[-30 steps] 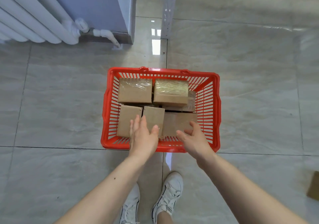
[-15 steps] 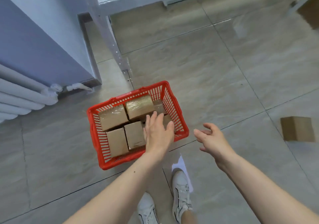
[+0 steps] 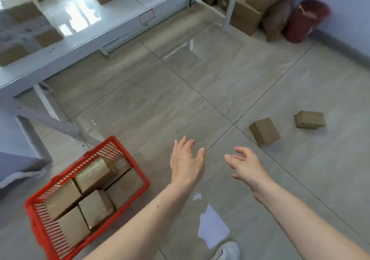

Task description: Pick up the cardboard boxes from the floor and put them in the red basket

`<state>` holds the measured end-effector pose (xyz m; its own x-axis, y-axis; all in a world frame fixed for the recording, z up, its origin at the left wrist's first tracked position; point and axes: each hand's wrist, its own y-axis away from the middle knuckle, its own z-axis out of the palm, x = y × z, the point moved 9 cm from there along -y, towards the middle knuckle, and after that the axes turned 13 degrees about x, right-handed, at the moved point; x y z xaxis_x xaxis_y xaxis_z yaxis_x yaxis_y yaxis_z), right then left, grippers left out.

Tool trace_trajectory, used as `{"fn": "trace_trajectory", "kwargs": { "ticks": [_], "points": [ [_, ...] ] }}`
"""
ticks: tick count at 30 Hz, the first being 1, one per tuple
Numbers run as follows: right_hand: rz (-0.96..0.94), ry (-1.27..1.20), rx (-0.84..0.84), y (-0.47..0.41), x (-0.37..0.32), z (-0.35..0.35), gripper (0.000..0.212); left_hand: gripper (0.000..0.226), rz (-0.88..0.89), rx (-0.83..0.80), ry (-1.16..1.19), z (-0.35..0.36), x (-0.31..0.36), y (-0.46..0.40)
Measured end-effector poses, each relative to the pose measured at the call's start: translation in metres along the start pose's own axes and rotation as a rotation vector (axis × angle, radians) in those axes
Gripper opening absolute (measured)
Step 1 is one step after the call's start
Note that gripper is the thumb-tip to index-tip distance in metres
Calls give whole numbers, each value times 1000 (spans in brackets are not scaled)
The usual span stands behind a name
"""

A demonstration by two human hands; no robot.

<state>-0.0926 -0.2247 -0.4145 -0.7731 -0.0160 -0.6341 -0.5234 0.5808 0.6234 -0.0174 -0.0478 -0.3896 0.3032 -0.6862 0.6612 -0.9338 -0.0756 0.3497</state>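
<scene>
near box (image 3: pixel 264 131) lies askew; hands (image 3: pixel 187 163) empty

red basket (image 3: pixel 138 171), brown boxes (image 3: pixel 264 131), grey floor (image 3: pixel 180 103)

Whole view's kinda smeared for me. Red basket (image 3: pixel 138 171) loses its lower-left corner to the frame edge, white shoe (image 3: pixel 227 251) is chopped at the bottom, shelf boxes (image 3: pixel 18 53) upper left are just mush.

The floor tiles (image 3: pixel 200 91) look glossy and smooth; the red basket (image 3: pixel 128 155) is slatted plastic; loose cardboard boxes (image 3: pixel 265 131) look matt, while several in the basket shine with clear tape.
</scene>
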Motion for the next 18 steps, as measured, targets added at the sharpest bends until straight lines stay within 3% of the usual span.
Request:
{"fn": "trace_trajectory", "kwargs": {
  "ticks": [9, 18],
  "points": [
    [51, -78, 81, -91, 10, -155, 56, 46, 73, -71, -25, 123, 134, 5],
    [111, -182, 178, -181, -9, -247, 53, 44, 154, -145, -77, 218, 226, -33]
  ]
}}
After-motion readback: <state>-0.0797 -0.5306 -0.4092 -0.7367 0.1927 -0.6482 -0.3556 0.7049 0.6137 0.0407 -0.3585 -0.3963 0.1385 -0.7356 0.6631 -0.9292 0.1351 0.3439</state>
